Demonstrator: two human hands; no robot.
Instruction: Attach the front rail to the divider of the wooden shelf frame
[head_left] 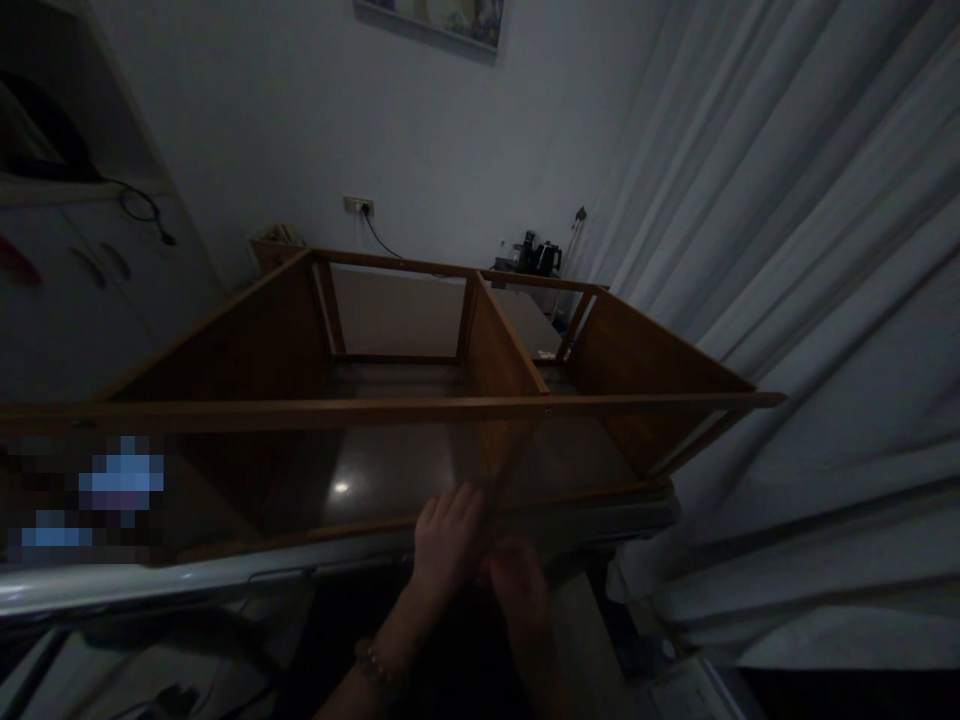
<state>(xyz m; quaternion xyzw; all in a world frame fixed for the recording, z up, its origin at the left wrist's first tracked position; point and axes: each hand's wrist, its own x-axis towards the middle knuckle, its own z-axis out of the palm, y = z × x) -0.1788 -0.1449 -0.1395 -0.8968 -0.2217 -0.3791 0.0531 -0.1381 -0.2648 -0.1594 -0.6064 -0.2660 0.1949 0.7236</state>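
Observation:
A brown wooden cabinet frame [420,408] lies across the table in front of me, with panels dividing it into open bays. My left hand [448,540], with a beaded bracelet at the wrist, is closed around the lower end of the short middle post [514,465] on the near side. Close beside it on the right, my right hand [517,580] is curled low, near the foot of that post. Dim light and blur hide what, if anything, its fingers hold.
Long pale curtains [825,300] hang along the right side. A dark kettle [548,259] stands behind the frame. On the wall, a cable runs from a socket [358,205]. White cupboards [97,270] stand at left. A metal edge [187,577] borders the near side.

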